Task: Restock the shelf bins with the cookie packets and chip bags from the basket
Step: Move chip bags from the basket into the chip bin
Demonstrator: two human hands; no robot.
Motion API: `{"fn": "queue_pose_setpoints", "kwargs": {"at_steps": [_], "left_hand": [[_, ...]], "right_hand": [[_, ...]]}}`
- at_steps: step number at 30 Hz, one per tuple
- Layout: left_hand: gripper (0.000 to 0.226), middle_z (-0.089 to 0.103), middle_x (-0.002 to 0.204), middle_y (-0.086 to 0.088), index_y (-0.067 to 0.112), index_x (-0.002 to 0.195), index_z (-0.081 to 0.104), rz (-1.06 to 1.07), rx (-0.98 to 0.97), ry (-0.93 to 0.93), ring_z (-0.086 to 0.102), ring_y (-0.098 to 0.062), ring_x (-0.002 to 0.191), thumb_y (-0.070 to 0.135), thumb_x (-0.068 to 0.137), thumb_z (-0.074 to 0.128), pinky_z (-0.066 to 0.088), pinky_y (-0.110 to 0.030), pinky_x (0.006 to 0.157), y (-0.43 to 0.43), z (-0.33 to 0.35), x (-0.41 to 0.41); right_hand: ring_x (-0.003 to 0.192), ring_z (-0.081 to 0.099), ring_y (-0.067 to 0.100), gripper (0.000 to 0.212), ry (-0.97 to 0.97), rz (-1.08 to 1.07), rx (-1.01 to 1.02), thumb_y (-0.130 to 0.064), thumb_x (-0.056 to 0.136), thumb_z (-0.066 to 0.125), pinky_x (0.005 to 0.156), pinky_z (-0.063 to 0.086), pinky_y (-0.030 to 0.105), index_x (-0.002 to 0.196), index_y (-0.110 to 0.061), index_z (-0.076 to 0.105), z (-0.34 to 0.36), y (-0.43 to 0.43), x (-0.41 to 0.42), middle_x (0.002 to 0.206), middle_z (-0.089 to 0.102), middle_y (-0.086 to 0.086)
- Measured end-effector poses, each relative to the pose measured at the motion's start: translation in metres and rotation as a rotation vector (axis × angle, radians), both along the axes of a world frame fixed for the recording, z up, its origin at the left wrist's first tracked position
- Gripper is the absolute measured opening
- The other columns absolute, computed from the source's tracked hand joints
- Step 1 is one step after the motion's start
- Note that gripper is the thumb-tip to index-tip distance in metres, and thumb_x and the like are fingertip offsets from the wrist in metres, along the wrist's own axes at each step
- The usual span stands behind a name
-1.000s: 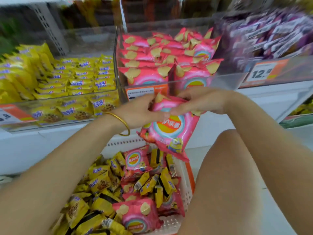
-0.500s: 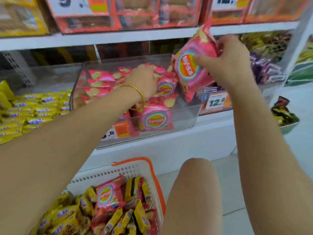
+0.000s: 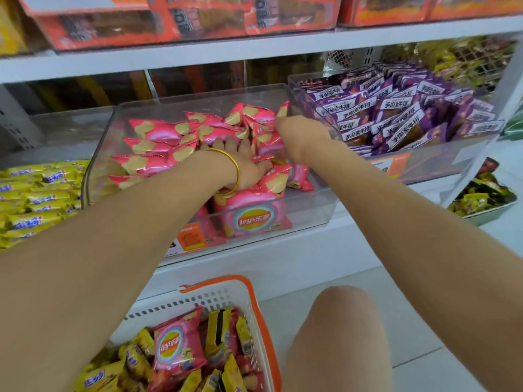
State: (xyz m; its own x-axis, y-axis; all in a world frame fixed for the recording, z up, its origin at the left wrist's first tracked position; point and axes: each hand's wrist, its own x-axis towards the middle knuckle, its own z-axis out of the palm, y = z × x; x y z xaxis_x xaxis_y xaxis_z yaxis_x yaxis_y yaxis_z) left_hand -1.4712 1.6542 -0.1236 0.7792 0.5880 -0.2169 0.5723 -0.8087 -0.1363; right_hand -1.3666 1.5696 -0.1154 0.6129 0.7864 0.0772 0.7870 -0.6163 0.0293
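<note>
Cookies (image 3: 36, 193): yellow packets, mid left of the frame, stacked in their own bin; neither hand is near them.
Basket (image 3: 215, 302): bottom centre, on the floor below the shelf; more chip bags (image 3: 177, 349) and yellow packets lie in it, so by my reading much is left to shelve.
Bin (image 3: 314, 206): clear, centre of the frame, holding pink chip bags in leaning rows; its front right corner looks bare.
Left hand (image 3: 240, 162): inside the bin, fingers spread and roughly straight, pressing down on the bags; it grips nothing I can see.
Right hand (image 3: 301, 134): just right of centre, reaching to the bin's rear right and touching the bags there; its fingers are hidden beyond the back of the hand, so I cannot tell whether it holds a bag.
Purple packets (image 3: 396, 114): upper right, in the next bin, just beside the right hand.
Risk, crushing: the left hand's weight on puffed bags could break chips or burst a seam.
Risk, spill: the rows lean loosely; lifting the left hand fast could let them topple forward.
Risk, misplacing: a bag let go near the shared wall could slide over among the purple packets.
Risk, snag: both forearms cross the front rim; a careless pull back could drag a bag out to the floor.
</note>
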Motion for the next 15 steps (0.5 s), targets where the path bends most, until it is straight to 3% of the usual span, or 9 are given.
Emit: {"fn": "queue_pose_setpoints", "kwargs": {"at_steps": [5,8,15], "left_hand": [[0.08,0.0,0.16,-0.009,0.019,0.152,-0.003,-0.026,0.003,-0.004,0.003,-0.031,0.146,0.068,0.092,0.016,0.006,-0.049,0.118,0.002,-0.001,-0.004],[0.08,0.001,0.16,-0.009,0.019,0.152,-0.004,-0.03,0.003,-0.008,0.003,-0.031,0.146,0.068,0.092,0.015,0.005,-0.048,0.117,0.002,-0.002,-0.004],[0.081,0.0,0.16,-0.008,0.02,0.151,-0.008,-0.034,0.004,0.011,0.004,-0.033,0.145,0.069,0.091,0.017,0.007,-0.05,0.116,0.006,-0.004,-0.003]], "right_hand": [[0.13,0.036,0.034,0.066,-0.171,0.149,-0.254,-0.045,0.085,0.064,0.102,0.033,0.048,0.137,-0.017,0.034,0.01,0.002,0.011,0.136,0.047,0.012],[0.129,0.039,0.034,0.081,-0.184,0.144,-0.384,-0.036,0.08,0.072,0.098,0.038,0.046,0.14,-0.012,0.024,0.003,0.002,0.011,0.14,0.044,0.011],[0.126,0.041,0.036,0.095,-0.237,0.264,-0.376,-0.025,0.071,0.081,0.095,0.041,0.045,0.143,-0.018,0.02,0.018,0.018,0.019,0.142,0.041,0.012]]}}
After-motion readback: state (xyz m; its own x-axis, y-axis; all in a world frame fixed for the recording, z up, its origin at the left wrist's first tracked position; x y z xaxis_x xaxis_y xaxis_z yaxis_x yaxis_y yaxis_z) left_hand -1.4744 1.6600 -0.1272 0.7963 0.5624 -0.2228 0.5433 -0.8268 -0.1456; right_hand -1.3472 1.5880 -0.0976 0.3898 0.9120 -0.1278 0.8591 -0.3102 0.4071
